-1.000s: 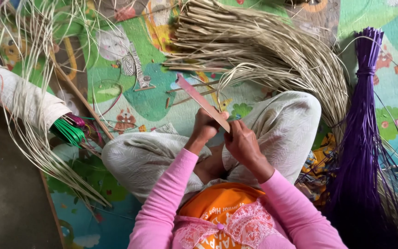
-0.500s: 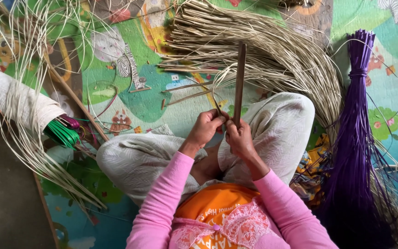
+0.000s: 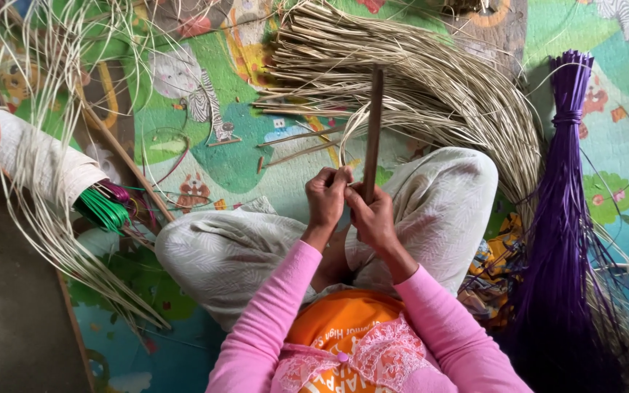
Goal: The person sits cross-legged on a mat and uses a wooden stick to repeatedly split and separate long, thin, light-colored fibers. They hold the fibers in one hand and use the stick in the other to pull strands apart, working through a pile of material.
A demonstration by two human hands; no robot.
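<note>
I sit cross-legged on a colourful play mat. My right hand [image 3: 373, 217] grips the lower end of a flat brown stick [image 3: 374, 124] that points straight away from me. My left hand [image 3: 326, 195] is beside it, fingers pinched on a thin pale cane strand [image 3: 351, 131] that loops up from my hands toward the big heap of pale cane strips [image 3: 431, 87] just beyond my knees. Both hands touch each other above my lap.
A purple bundle of strands [image 3: 562, 218] lies at the right. At the left, a paper-wrapped bundle [image 3: 23, 153] holds green [image 3: 103, 207] and pink strands, with loose pale strands spread around it. A long wooden rod [image 3: 125, 164] lies on the mat.
The brown stick has swung from slanting left to pointing straight up from my hands. My hands have stayed together over my lap.
</note>
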